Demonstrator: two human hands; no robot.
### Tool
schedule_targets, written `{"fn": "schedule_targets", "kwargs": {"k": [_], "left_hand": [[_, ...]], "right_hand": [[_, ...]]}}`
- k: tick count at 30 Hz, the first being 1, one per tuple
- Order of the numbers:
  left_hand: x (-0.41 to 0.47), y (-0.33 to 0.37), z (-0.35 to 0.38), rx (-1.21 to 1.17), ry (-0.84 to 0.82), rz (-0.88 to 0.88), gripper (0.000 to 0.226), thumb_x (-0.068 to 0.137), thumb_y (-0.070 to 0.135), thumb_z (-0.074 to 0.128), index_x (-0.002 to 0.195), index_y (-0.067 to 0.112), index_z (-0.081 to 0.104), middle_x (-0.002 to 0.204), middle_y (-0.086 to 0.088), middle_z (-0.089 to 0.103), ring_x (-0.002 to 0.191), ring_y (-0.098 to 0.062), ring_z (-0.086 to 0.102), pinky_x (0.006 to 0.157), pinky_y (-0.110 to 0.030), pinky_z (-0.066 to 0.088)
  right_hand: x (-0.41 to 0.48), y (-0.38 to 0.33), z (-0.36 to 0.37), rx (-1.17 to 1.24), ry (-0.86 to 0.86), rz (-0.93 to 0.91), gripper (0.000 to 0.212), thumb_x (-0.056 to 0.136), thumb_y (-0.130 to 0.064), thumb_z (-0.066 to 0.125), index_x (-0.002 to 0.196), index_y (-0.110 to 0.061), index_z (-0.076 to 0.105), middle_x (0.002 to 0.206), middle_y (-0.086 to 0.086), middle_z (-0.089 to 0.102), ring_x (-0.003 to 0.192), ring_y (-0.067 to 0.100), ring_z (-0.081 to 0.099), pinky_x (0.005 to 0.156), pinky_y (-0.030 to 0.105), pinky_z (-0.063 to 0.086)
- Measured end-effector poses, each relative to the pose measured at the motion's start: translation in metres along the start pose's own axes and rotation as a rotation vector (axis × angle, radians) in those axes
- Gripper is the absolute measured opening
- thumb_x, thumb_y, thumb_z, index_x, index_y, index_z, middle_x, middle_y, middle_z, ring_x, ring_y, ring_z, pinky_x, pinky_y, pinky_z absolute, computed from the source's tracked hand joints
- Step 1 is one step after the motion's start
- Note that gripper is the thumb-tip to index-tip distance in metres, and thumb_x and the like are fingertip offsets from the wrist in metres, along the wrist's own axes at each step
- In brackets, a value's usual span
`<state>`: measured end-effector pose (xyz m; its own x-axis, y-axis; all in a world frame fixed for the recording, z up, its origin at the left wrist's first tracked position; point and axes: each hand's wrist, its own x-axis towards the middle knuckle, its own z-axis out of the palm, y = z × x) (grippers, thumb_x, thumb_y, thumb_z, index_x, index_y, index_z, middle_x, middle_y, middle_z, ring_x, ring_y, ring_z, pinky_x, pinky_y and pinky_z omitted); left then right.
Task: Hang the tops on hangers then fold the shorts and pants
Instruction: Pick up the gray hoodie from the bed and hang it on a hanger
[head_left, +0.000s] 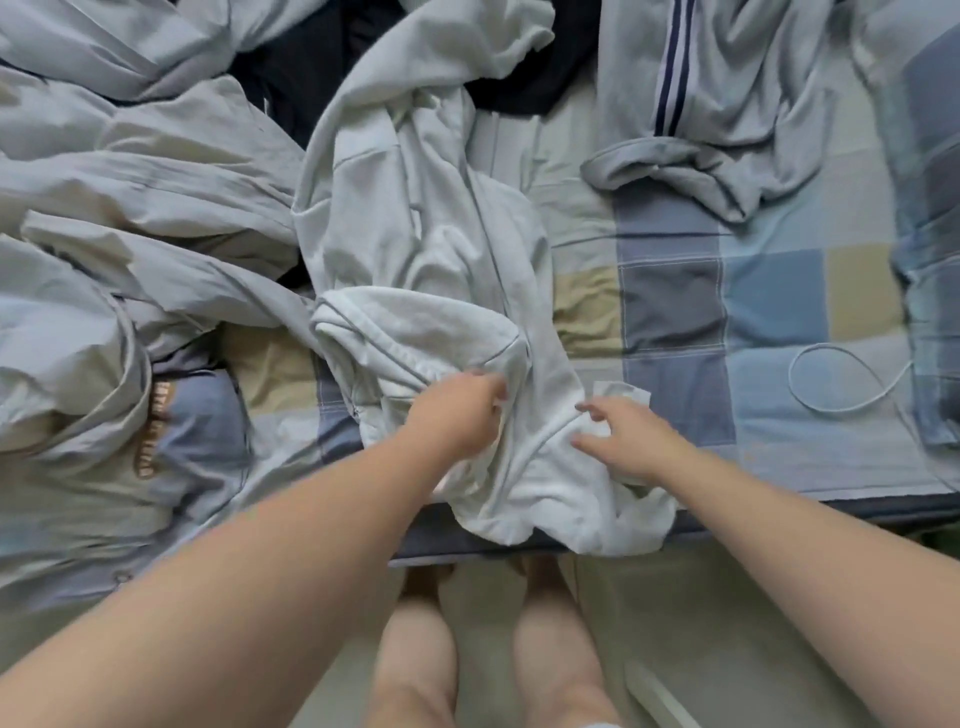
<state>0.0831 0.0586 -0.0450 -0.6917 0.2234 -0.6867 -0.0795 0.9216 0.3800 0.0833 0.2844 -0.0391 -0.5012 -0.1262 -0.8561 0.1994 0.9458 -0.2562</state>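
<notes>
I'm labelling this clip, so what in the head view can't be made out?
- White garment: crumpled, so top or pants is unclear.
- Left hand: fingertips buried in fabric, grip hidden.
- Lettering on the grey garment: folded and blurred, unreadable.
- Dark garment: mostly covered and cut off by the top edge.

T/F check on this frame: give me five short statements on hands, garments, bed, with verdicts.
1. Both hands are on the white garment at the near edge of the bed. True.
2. The left hand holds a hanger. False: no hanger is in view; its fingers are closed on white fabric.
3. The right hand is spread open on the cloth. True.
4. The grey garment with dark stripes lies under the left hand. False: it lies far right, apart from both hands.
5. The patchwork bedsheet is plain white. False: it has blue, grey and beige squares.
</notes>
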Motion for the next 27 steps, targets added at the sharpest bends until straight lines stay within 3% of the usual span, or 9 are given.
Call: {"fn": "schedule_targets", "kwargs": {"k": [6,10,14,17,20,21,23,27], "left_hand": [[0.118,-0.018,-0.063,0.218,0.353,0.092,0.047,0.093,0.027,0.057,0.138,0.025,0.048,0.151,-0.004,0.041,0.139,-0.028,0.035,0.104,-0.044,0.035],[0.21,-0.025,-0.075,0.156,0.381,0.059,0.066,0.086,0.046,0.063,0.146,0.031,0.038,0.165,-0.001,0.019,0.153,-0.026,0.009,0.114,-0.052,0.021],[0.257,-0.045,-0.052,0.125,0.375,-0.016,0.08,0.079,0.057,0.065,0.148,0.031,0.035,0.152,-0.005,0.04,0.137,-0.033,0.033,0.107,-0.047,0.029],[0.255,-0.056,-0.041,0.025,0.409,-0.026,0.074,0.083,0.047,0.067,0.148,0.028,0.036,0.141,-0.01,0.051,0.128,-0.034,0.042,0.103,-0.038,0.034],[0.229,-0.05,-0.04,0.024,0.295,-0.078,0.05,0.091,0.037,0.058,0.138,0.025,0.045,0.135,-0.01,0.058,0.126,-0.036,0.047,0.101,-0.042,0.042],[0.213,-0.047,-0.039,0.047,0.259,-0.09,0.041,0.092,0.032,0.053,0.132,0.023,0.051,0.132,-0.011,0.059,0.124,-0.037,0.049,0.1,-0.043,0.044],[0.17,-0.041,-0.032,0.038,0.203,-0.125,0.033,0.091,0.022,0.047,0.121,0.022,0.059,0.126,-0.011,0.062,0.119,-0.037,0.052,0.096,-0.044,0.045],[0.062,-0.026,-0.023,-0.183,0.127,-0.238,0.016,0.087,0.018,0.045,0.094,0.026,0.057,0.11,-0.009,0.066,0.108,-0.034,0.056,0.089,-0.042,0.047]], "right_hand": [[0.103,-0.044,-0.048,0.148,0.283,-0.095,0.066,0.092,-0.032,0.061,0.152,-0.022,0.035,0.15,0.01,0.045,0.135,0.031,0.046,0.109,0.045,0.04],[0.184,-0.054,-0.056,0.311,0.43,-0.052,0.068,0.093,-0.027,0.057,0.154,-0.019,0.029,0.15,0.016,0.041,0.138,0.035,0.04,0.112,0.041,0.035],[0.234,-0.05,-0.049,0.431,0.502,0.011,0.059,0.091,-0.035,0.06,0.144,-0.018,0.042,0.136,0.012,0.052,0.124,0.033,0.052,0.103,0.041,0.043],[0.226,-0.043,-0.032,0.508,0.439,-0.124,0.052,0.091,-0.034,0.065,0.137,-0.019,0.045,0.123,0.004,0.063,0.109,0.025,0.061,0.093,0.039,0.05],[0.2,-0.04,-0.01,0.555,0.33,-0.181,0.015,0.096,-0.028,0.061,0.101,-0.015,0.063,0.094,-0.001,0.066,0.092,0.016,0.06,0.073,0.025,0.048],[0.188,-0.041,-0.006,0.543,0.303,-0.169,0.016,0.097,-0.025,0.059,0.085,-0.016,0.064,0.08,-0.004,0.062,0.085,0.013,0.056,0.063,0.023,0.044],[0.159,-0.044,-0.003,0.517,0.275,-0.142,0.031,0.097,-0.022,0.057,0.066,-0.019,0.056,0.067,-0.008,0.054,0.077,0.011,0.05,0.06,0.028,0.038],[0.076,-0.049,-0.016,0.511,0.295,-0.107,0.03,0.094,-0.009,0.052,0.065,-0.018,0.054,0.063,-0.004,0.051,0.072,0.018,0.046,0.056,0.027,0.033]]}}
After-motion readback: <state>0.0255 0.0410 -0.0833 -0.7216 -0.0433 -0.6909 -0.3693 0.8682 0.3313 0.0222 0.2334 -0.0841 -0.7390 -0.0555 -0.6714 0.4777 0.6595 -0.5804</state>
